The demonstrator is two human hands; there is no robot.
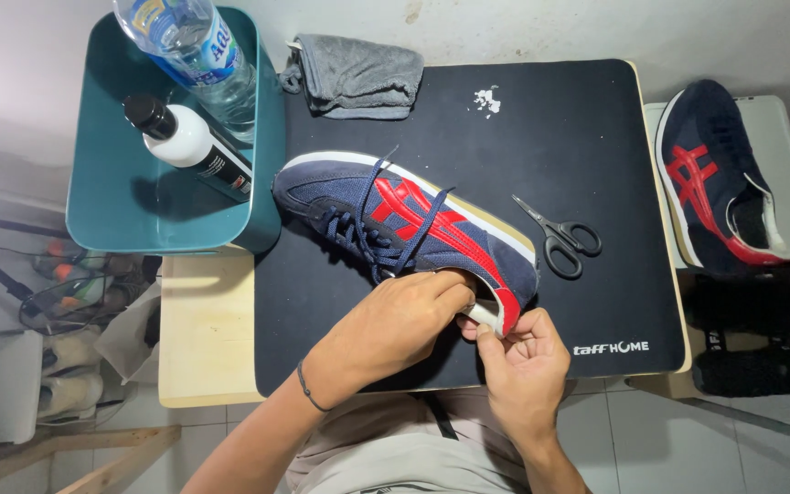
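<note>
A navy sneaker [386, 215] with red stripes and dark laces lies on its side on a black mat [541, 137], toe toward the left. My left hand [395, 320] has its fingers tucked into the shoe's opening near the heel. My right hand [518, 361] pinches the white heel tab at the back of the same shoe. Black scissors [561, 238] lie on the mat just right of the shoe.
A teal bin [112, 183] at the left holds a clear water bottle [198, 55] and a white bottle with a black cap [189, 146]. A grey cloth [354, 78] lies at the mat's far edge. The matching sneaker [720, 178] rests on a white stand at the right.
</note>
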